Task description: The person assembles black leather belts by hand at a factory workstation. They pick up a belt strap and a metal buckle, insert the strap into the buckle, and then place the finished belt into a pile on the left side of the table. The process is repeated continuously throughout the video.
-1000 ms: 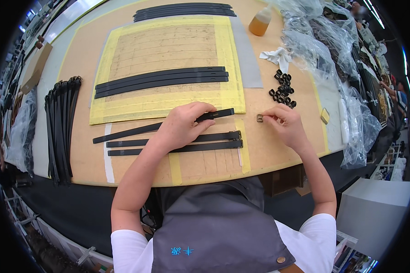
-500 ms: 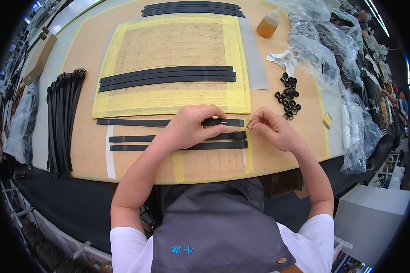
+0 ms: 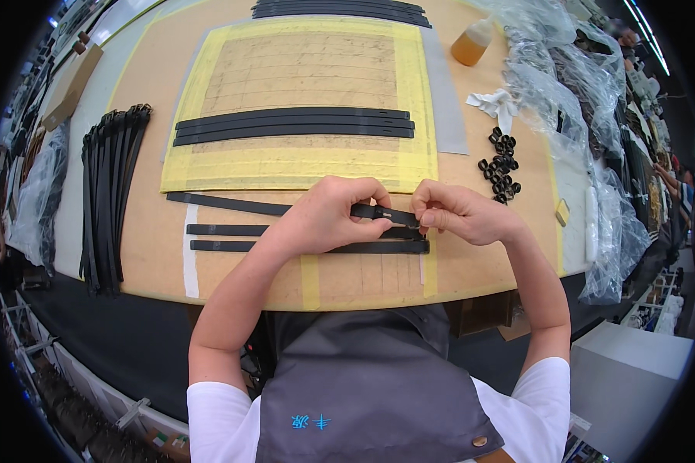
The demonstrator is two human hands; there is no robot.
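My left hand [image 3: 336, 216] pinches a black belt strap [image 3: 239, 204] near its right end, where a slot and a small black loop show. At that end, the closed fingers of my right hand [image 3: 463, 212] hold a small metal buckle [image 3: 414, 226], now mostly hidden by the fingertips. Two more black belts [image 3: 228, 246] lie side by side just nearer to me, their right ends partly under my hands.
Beyond my hands, several black straps [image 3: 293, 126] rest on a yellow-taped board [image 3: 185, 166]. Finished-looking belts with buckles [image 3: 112, 197] are bundled at the left. Black loops [image 3: 500, 166], a white cloth [image 3: 496, 104], an amber-liquid bottle [image 3: 471, 45] and plastic wrap [image 3: 552, 85] lie right.
My right hand has moved left, bringing the buckle from beside the strap to its end. The strap's right end now tilts toward me. The view has shifted slightly.
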